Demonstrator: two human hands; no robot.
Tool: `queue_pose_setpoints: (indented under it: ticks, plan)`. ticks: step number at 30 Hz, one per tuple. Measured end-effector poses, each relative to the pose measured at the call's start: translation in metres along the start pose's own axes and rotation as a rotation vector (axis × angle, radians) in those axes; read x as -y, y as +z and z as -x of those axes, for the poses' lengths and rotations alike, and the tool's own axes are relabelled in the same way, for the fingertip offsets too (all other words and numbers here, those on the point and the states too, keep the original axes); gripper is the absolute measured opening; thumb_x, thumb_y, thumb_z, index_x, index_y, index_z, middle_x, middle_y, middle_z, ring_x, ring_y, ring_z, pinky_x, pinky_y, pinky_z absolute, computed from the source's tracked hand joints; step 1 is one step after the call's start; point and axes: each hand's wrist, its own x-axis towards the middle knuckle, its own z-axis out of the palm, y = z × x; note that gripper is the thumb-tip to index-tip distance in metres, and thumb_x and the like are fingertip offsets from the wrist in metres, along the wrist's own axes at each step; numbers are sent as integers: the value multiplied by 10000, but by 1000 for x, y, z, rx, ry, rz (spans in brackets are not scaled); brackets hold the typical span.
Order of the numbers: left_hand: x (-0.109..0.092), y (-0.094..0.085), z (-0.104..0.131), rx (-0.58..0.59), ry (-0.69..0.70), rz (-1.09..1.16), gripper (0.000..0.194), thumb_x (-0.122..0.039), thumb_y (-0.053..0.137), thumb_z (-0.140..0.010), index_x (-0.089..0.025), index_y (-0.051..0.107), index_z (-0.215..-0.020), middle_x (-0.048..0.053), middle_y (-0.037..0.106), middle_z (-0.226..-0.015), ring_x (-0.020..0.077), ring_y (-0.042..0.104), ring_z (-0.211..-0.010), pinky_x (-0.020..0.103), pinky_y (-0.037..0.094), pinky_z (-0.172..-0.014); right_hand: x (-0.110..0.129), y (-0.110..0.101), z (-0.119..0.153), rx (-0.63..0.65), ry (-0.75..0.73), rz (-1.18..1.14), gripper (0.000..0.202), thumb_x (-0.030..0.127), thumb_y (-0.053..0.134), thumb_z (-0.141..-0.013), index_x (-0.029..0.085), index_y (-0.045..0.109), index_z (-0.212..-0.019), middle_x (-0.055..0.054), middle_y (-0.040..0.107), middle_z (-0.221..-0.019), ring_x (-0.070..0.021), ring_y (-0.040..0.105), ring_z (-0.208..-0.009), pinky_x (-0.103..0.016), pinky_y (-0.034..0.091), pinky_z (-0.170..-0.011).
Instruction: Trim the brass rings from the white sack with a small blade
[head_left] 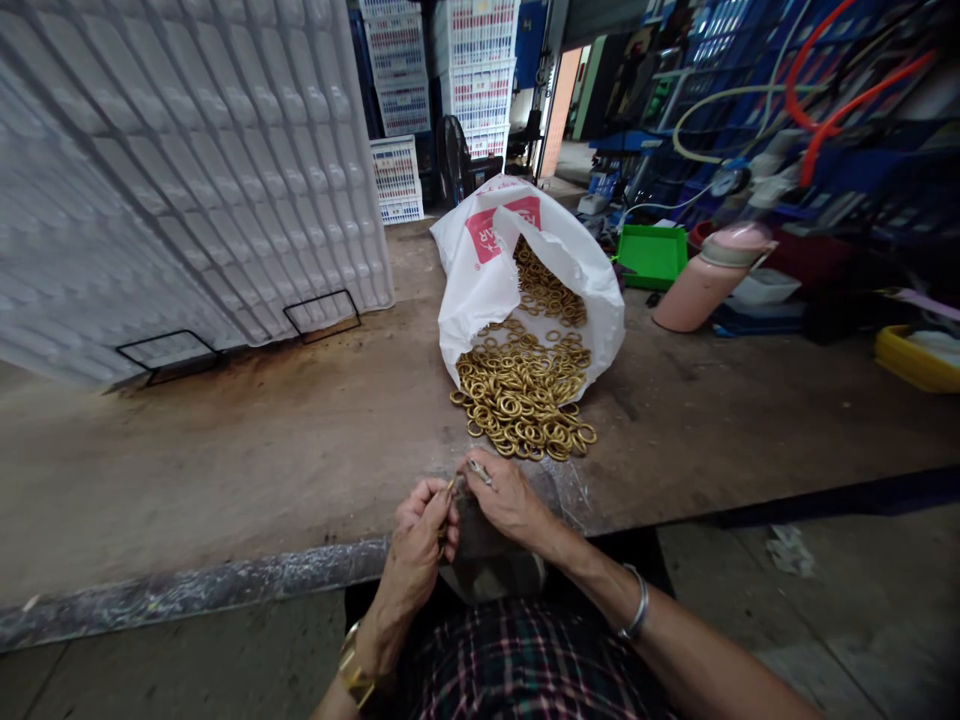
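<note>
Both my hands are closed in pinches at the near table edge. My left hand (420, 525) nips a small brass ring (451, 487) between thumb and fingers; my right hand (506, 495) is curled shut just beside it, fingertips meeting the left, with a small pale piece on top of its fingers that I cannot make out. A dark block (487, 560) sits under and between the 2 hands, against my lap.

Just beyond my hands lies a pile of rings (525, 400) on the table (262, 450), spilling from the mouth of a white bag (480, 280) with red print that lies on its side; more rings show inside it. The ring I hold is near the pile but apart from it.

To the left a stack of white trays (187, 170) leans over the table. On the right stand a pink jug (709, 280) tipped on its side, a green tray (652, 255) and a yellow tub (919, 355). White crates (472, 70) are stacked at the back.
</note>
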Motion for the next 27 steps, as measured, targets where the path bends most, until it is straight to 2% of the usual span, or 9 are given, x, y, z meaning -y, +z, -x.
queue_pose_setpoints:
  ticks: [3, 6, 19, 23, 25, 27]
  plan:
    - [1, -1, -2, -33, 37, -37, 326, -483, 561, -777, -174, 460, -794, -55, 457, -587, 50, 396, -438, 142, 300, -376, -3, -1, 6, 58, -72, 237, 139, 121, 422, -762, 186, 544, -774, 4, 553, -653, -111, 470, -600, -215, 278, -561]
    - [3, -2, -2, -58, 53, -91, 320, -485, 536, -793, -174, 459, -801, -53, 467, -593, 50, 402, -442, 140, 306, -375, -5, 0, 11, 94, -147, 359, 156, 115, 440, -730, 184, 553, -813, -3, 576, -694, -120, 478, -619, -233, 253, -564]
    - [4, 0, 1, -96, 66, -187, 372, -534, 523, -773, -172, 445, -753, -50, 474, -579, 50, 404, -429, 142, 323, -369, 1, -1, 9, 170, -80, 506, 221, 125, 410, -760, 163, 556, -921, -39, 622, -735, -142, 514, -615, -265, 221, -543]
    - [-1, 4, 12, 21, 67, -146, 346, -494, 538, -790, -168, 450, -717, -44, 477, -560, 55, 414, -430, 146, 333, -374, 0, -3, 2, 203, -27, 596, 195, 169, 418, -790, 147, 548, -934, -60, 631, -744, -152, 536, -613, -267, 229, -522]
    - [-3, 6, 16, 89, 44, -43, 317, -463, 544, -802, -170, 453, -724, -41, 482, -566, 57, 416, -430, 149, 333, -370, 0, -2, -3, 172, 5, 635, 178, 166, 418, -799, 157, 544, -924, -62, 640, -778, -163, 564, -652, -264, 247, -524]
    - [-4, 6, 15, 106, 19, 92, 301, -446, 543, -810, -168, 460, -732, -32, 500, -602, 54, 407, -426, 149, 322, -358, 1, -1, -9, 102, 39, 678, 196, 147, 410, -805, 167, 533, -957, -65, 647, -829, -177, 587, -707, -261, 282, -546]
